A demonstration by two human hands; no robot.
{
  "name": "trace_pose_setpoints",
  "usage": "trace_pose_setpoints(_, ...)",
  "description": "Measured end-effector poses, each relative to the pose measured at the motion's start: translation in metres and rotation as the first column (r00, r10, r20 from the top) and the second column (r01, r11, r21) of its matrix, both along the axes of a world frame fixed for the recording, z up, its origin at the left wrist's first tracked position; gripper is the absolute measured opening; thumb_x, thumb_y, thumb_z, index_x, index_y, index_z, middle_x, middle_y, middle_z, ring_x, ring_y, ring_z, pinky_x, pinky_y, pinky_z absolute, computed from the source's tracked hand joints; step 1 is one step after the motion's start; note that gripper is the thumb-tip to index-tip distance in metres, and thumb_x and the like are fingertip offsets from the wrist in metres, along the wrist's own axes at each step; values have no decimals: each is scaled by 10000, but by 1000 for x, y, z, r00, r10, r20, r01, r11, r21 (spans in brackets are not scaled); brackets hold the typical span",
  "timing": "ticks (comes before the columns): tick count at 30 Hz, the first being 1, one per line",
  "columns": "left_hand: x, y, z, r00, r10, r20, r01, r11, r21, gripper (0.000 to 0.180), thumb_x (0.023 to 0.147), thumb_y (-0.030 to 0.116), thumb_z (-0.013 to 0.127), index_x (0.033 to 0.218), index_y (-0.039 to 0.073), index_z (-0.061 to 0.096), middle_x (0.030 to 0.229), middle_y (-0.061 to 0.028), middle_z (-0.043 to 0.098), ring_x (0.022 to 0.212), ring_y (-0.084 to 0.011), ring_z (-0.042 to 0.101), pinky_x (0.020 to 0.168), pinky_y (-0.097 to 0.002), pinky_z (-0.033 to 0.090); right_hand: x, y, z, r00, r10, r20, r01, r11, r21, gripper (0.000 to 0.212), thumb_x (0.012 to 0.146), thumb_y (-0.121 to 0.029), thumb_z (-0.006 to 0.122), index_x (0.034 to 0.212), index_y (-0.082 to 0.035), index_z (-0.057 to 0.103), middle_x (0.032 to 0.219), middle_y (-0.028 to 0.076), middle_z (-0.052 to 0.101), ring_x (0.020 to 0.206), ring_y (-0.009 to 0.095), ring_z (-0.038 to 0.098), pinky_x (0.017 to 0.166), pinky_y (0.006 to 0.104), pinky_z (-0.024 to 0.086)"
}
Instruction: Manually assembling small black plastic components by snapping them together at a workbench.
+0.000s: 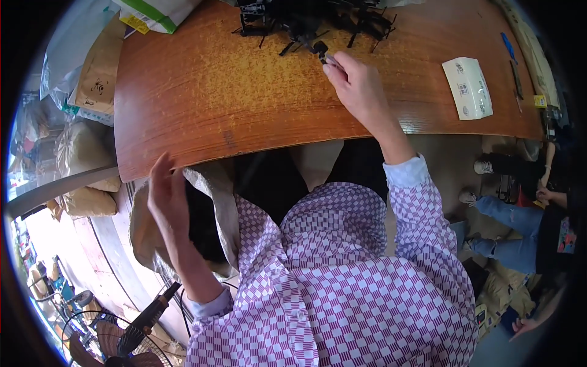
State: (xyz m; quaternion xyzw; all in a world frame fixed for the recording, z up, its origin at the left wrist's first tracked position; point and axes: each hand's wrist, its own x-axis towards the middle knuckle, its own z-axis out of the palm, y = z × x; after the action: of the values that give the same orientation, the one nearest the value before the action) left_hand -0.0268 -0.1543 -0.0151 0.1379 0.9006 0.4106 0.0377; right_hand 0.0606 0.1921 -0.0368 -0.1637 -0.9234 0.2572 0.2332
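My right hand reaches over the worn wooden table, with thumb and forefinger pinched on a small black part that has a squarish end. Just beyond it lies a pile of black parts, several with thin legs sticking out; their exact kind is hard to make out. My left hand is empty, its fingers stretched upward beside the table's near edge. Below and beside that hand, an open woven sack stands with a dark inside; whatever it holds cannot be told apart.
On the table's right side lie a white printed packet, a blue-handled tool and a thin metal blade. A fan stands at lower left. Stuffed bags line the left. Other people are at right.
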Motion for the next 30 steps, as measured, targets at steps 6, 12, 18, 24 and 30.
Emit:
trace_pose_setpoints(6, 25, 115, 6, 680, -527, 510, -13, 686, 727, 482, 944, 225, 544, 1329, -37, 417, 1124, -163, 618, 793, -165, 655, 619, -208, 485, 23, -68, 8, 975, 167, -146, -213, 887, -410, 74, 888, -61, 600, 906, 2, 567, 697, 84, 572, 607, 119, 546, 538, 256, 417)
trace_pose_setpoints(12, 28, 124, -15, 523, -652, 549, -292, 468, 834, 398, 924, 162, 576, 1278, 6, 480, 1023, -115, 655, 709, -167, 663, 560, -216, 533, 34, -98, -3, 945, 220, -242, -296, 889, -349, 173, 832, 25, 602, 998, -16, 578, 733, 118, 604, 661, 221, 651, 566, 306, 486)
trace_pose_setpoints(18, 33, 109, -19, 530, -618, 580, -347, 467, 814, 360, 895, 113, 615, 1235, 31, 530, 946, -107, 669, 699, -136, 651, 539, -197, 510, 39, -103, -3, 936, 339, -96, -352, 908, -227, 213, 823, 30, 613, 1027, -22, 579, 776, 126, 622, 737, 225, 673, 611, 314, 507)
trace_pose_setpoints(24, 33, 101, -4, 778, -447, 442, -14, 691, 723, 342, 887, 14, 595, 1224, 40, 544, 908, -42, 633, 702, -97, 620, 602, -194, 497, 37, -110, 15, 973, 223, -58, -206, 728, -653, 271, 968, -239, 516, 1133, -24, 529, 696, -2, 531, 601, 73, 497, 537, 210, 390)
trace_pose_setpoints(30, 38, 102, -20, 860, -425, 284, 76, 655, 752, 361, 873, -46, 586, 1225, 30, 558, 923, -32, 619, 811, -63, 585, 684, -198, 499, 16, -120, 18, 960, 265, -92, -199, 410, -890, 332, 996, -263, 455, 1223, -21, 473, 833, 32, 599, 695, 55, 547, 564, 187, 438)
